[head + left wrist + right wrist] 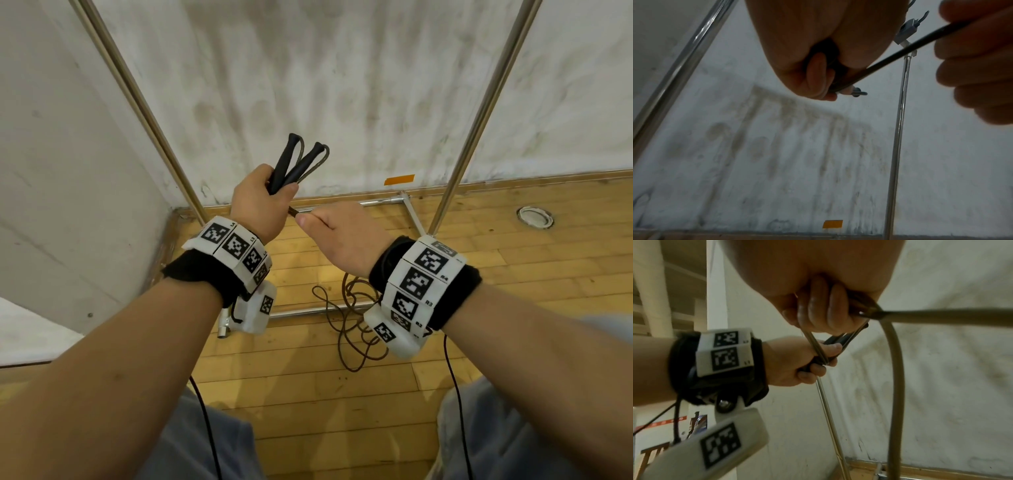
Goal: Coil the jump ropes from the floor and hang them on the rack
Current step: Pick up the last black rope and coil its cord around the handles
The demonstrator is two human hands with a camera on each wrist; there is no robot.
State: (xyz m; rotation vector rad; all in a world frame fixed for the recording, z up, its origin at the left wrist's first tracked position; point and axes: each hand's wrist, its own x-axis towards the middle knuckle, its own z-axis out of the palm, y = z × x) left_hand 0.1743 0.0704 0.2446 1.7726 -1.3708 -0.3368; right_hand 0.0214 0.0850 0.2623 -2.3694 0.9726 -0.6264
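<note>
Clearly the left hand [261, 202] is fisted round both black handles [295, 163] of a jump rope, held up before the rack [479, 113], while the right hand [342, 236] has its fingers curled round the brown cord [349, 329] just beside the left fist. Most of that cord lies in a loose tangle on the wooden floor [513, 308] below, across the rack's base bar. Pulled up quickly, I judge, the tangle could knot or snag that bar, jerking the cord out of the right hand's hold.
</note>
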